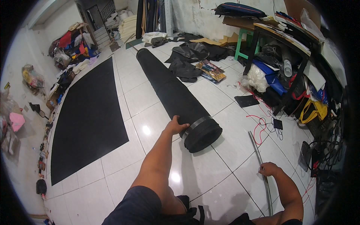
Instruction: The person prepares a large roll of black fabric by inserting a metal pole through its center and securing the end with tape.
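Observation:
A long roll of black fabric [176, 86] lies on the floor, running from far left of centre toward me, with a shiny grey band [200, 123] around its near end. My left hand [175, 126] rests against the roll's left side beside the band, thumb spread from the fingers. To the right, my right hand [269, 169] is closed around a long, thin metal rod [256, 148]. The rod's lower end runs down behind my right arm. A flat black sheet of fabric [92, 116] is spread on the floor left of the roll.
Dark fabric scraps [191, 52] and magazines [211, 71] lie beyond the roll. A cluttered black-legged table [285, 37] and green stool [240, 45] stand at right, near red cords [258, 129] and a black square piece [246, 101]. Piled cloth and bags [71, 47] line the left wall.

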`<action>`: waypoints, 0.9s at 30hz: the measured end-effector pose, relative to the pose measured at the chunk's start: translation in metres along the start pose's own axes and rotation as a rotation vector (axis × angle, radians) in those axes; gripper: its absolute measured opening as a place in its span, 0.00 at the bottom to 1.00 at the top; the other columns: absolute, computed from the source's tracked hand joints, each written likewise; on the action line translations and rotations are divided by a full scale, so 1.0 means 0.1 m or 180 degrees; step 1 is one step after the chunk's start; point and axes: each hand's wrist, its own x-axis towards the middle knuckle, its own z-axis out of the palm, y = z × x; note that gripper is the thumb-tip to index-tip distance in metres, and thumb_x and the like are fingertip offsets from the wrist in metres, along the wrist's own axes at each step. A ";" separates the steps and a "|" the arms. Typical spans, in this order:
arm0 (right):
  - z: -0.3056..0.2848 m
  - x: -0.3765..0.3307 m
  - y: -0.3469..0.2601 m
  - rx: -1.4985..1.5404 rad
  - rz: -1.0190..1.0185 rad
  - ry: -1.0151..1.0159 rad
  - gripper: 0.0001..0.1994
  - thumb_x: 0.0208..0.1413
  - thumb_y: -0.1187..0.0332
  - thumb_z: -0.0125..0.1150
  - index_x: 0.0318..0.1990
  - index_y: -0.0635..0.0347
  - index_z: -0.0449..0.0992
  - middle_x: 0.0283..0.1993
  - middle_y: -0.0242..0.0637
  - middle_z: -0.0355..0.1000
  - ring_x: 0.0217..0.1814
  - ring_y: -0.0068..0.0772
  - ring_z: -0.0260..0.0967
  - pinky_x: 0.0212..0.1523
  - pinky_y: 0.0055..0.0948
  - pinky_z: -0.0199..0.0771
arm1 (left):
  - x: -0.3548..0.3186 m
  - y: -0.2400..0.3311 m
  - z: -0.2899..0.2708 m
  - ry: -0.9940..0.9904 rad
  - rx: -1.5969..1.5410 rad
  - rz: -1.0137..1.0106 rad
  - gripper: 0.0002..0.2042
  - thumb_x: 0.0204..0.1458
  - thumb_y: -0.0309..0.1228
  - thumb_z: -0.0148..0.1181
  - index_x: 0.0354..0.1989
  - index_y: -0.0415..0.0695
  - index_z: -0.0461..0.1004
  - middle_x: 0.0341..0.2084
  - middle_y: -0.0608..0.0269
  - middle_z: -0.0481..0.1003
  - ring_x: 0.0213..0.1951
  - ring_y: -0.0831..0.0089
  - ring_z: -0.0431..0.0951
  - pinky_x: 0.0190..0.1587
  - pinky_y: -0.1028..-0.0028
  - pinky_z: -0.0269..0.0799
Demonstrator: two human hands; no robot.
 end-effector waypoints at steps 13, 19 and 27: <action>0.06 0.04 0.04 0.0046 0.0003 -0.0075 0.20 0.52 0.50 0.61 0.43 0.55 0.78 0.45 0.41 0.77 0.49 0.46 0.74 0.51 0.41 0.73 | -0.02 0.03 0.00 0.0058 0.0009 -0.0044 0.50 0.40 0.54 0.71 0.65 0.34 0.54 0.58 0.38 0.67 0.60 0.49 0.68 0.62 0.63 0.65; 0.06 0.03 0.03 -0.0002 -0.0073 -0.0028 0.20 0.52 0.49 0.61 0.43 0.56 0.78 0.44 0.42 0.77 0.48 0.46 0.74 0.50 0.42 0.73 | -0.01 0.01 0.01 0.0061 -0.0010 -0.0025 0.50 0.40 0.55 0.71 0.65 0.34 0.54 0.58 0.38 0.67 0.61 0.49 0.68 0.62 0.63 0.65; 0.03 0.01 -0.03 0.0060 -0.0108 0.0014 0.19 0.52 0.50 0.60 0.41 0.57 0.79 0.42 0.44 0.78 0.46 0.47 0.75 0.48 0.41 0.74 | -0.02 0.01 -0.01 0.0014 -0.0011 -0.0007 0.51 0.41 0.56 0.71 0.65 0.34 0.53 0.58 0.37 0.66 0.60 0.50 0.68 0.61 0.64 0.65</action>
